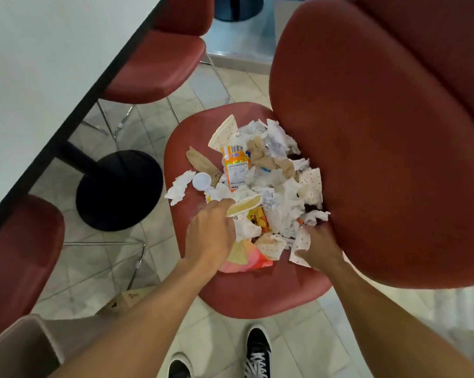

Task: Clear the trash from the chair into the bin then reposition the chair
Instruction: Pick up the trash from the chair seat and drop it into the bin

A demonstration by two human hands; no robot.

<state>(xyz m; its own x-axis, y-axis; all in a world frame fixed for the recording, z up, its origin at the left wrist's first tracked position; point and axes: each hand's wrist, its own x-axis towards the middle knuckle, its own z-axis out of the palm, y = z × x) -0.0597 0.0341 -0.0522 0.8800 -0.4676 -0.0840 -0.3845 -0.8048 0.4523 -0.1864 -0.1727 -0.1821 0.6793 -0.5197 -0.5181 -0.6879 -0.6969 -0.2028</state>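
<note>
A red chair [257, 293] stands in front of me, its backrest [380, 137] rising at the right. On the seat lies a heap of trash [268, 186]: crumpled white tissues, dotted paper pieces, brown napkins, an orange snack wrapper [235, 165] and a white plastic spoon [201, 182]. My left hand [211, 236] grips paper scraps at the near left of the heap. My right hand [319, 246] grips dotted paper at the near right, beside the backrest. A beige bin [20, 347] shows at the bottom left corner.
A white table [39, 77] with a black edge and black pedestal base [118, 189] stands left. Two more red chairs [159, 64] [17, 263] are tucked at it. A cardboard box [126, 301] lies on the tiled floor by the bin. My shoes [257, 350] are below.
</note>
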